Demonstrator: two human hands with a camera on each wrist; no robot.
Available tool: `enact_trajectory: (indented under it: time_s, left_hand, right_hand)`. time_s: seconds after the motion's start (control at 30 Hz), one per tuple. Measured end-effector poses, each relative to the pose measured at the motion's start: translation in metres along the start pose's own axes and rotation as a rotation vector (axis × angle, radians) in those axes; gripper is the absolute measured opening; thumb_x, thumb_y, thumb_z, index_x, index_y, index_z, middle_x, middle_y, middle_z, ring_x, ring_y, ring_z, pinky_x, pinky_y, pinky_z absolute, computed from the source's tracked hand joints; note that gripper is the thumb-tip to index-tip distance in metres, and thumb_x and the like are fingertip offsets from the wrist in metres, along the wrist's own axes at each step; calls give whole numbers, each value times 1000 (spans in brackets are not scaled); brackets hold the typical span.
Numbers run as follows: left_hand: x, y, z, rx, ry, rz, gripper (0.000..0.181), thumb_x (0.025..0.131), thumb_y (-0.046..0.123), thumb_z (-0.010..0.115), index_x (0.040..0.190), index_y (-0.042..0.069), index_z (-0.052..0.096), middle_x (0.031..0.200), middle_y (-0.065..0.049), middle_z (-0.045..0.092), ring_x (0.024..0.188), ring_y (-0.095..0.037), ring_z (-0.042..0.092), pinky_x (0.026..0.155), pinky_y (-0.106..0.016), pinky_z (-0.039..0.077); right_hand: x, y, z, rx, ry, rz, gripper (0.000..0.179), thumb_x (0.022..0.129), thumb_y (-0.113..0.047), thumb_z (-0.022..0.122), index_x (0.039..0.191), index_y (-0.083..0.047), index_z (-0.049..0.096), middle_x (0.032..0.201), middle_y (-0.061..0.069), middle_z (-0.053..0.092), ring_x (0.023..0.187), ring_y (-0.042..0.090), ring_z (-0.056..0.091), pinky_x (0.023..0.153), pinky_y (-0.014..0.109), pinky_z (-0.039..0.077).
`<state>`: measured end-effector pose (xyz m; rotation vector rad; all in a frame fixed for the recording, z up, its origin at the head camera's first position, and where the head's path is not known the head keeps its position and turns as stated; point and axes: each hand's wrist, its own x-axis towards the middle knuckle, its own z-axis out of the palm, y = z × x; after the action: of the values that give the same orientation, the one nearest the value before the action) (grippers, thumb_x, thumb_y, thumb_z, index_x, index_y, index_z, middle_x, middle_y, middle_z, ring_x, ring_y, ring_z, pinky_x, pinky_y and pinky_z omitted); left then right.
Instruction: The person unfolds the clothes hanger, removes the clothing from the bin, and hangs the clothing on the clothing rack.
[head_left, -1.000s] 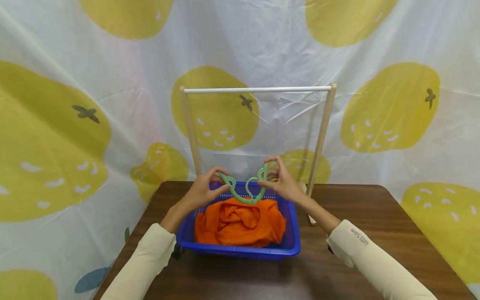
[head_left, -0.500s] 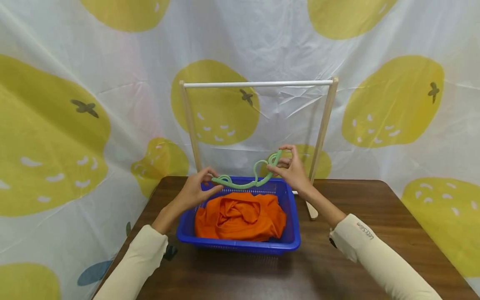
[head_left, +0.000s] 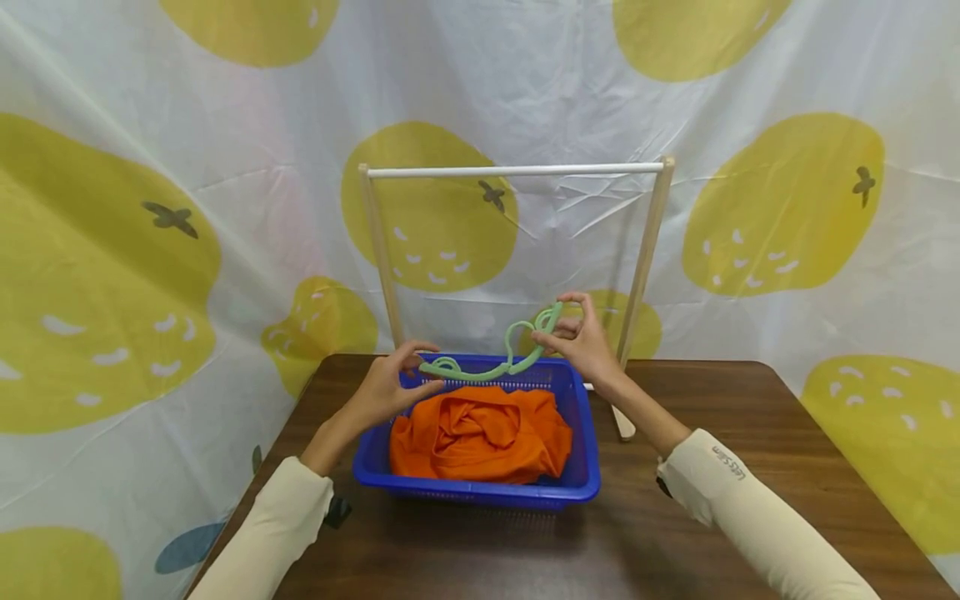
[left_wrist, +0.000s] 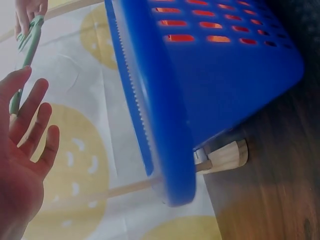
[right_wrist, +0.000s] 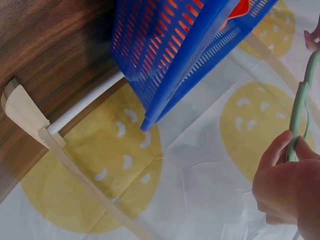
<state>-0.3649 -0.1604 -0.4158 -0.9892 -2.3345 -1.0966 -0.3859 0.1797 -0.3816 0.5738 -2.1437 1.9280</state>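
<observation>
Head view: right hand (head_left: pixel 588 346) pinches one end of the green folding hanger (head_left: pixel 477 377); left hand (head_left: pixel 386 387) is spread wide around the other end, contact unclear. With the left end unsecured, a slack right pinch could drop the hanger onto the orange cloth (head_left: pixel 480 437) in the blue basket (head_left: pixel 480 489) below both hands.

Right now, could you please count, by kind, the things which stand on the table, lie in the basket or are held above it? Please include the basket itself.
Green hanger: 1
Blue basket: 1
Orange cloth heap: 1 (whether it is several pieces, I cannot tell)
Rack: 1
Total: 4
</observation>
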Motion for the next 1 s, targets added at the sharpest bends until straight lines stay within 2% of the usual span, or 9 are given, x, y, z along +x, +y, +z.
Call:
enact_trajectory:
  time_s: [0.17, 0.27, 0.37, 0.53, 0.7, 0.8, 0.93, 1.0]
  left_hand:
    - [3, 2, 2, 3, -27, 34, 49, 87, 18, 86, 133, 19, 68, 116, -8, 76, 99, -24, 72, 80, -41, 59]
    - [5, 4, 3, -24, -41, 66, 47, 88, 15, 85, 133, 15, 70, 124, -7, 74, 98, -23, 71, 80, -39, 59]
    - [6, 6, 4, -47, -44, 81, 43, 89, 12, 84, 130, 12, 73, 126, -7, 74, 99, -21, 71, 81, -42, 59]
    - [6, 7, 3, -56, -23, 61, 39, 88, 12, 85, 125, 14, 75, 121, -4, 75, 105, -18, 71, 85, -46, 59]
    - [5, 6, 2, -65, 3, 52, 38, 87, 12, 85, 124, 15, 76, 120, -2, 76, 110, -20, 71, 90, -42, 58]
    - [4, 5, 2, -63, 15, 57, 38, 87, 13, 85, 124, 15, 76, 119, -2, 76, 111, -20, 71, 92, -40, 57]
    - [3, 4, 0, -65, 46, 45, 37, 87, 13, 85, 123, 17, 77, 118, -1, 76, 104, -18, 71, 86, -35, 58]
    - [3, 4, -1, -70, 67, 37, 37, 88, 13, 85, 123, 17, 76, 117, -1, 77, 99, -17, 71, 83, -32, 57]
  right_hand:
    - [1, 0, 2, 23, -21, -15, 64, 92, 7, 74, 140, -7, 36, 99, 23, 75, 79, 17, 75, 69, 32, 61]
    - [1, -1, 3, 22, -20, -17, 63, 92, 8, 74, 141, -5, 36, 101, 28, 73, 78, 14, 75, 69, 32, 61]
    - [0, -1, 3, 15, -18, -7, 63, 93, 8, 73, 142, -6, 36, 102, 28, 73, 77, 12, 74, 71, 33, 61]
    - [-2, -2, 1, 20, -31, 11, 61, 95, 6, 71, 142, -7, 35, 104, 26, 72, 81, 12, 74, 77, 43, 61]
    - [-3, -1, -1, 44, -57, 1, 61, 95, 6, 70, 144, -9, 37, 106, 30, 69, 83, 14, 74, 77, 39, 62]
    - [-5, 1, -4, 24, -90, -26, 64, 95, 6, 70, 150, -7, 39, 104, 30, 69, 83, 15, 74, 78, 43, 61]
    - [-8, 3, -10, -10, -113, -39, 66, 96, 5, 71, 154, -8, 42, 99, 25, 70, 83, 17, 74, 80, 46, 61]
    - [-9, 5, -13, -24, -116, -39, 64, 96, 5, 71, 153, -8, 45, 96, 22, 70, 82, 17, 75, 79, 42, 61]
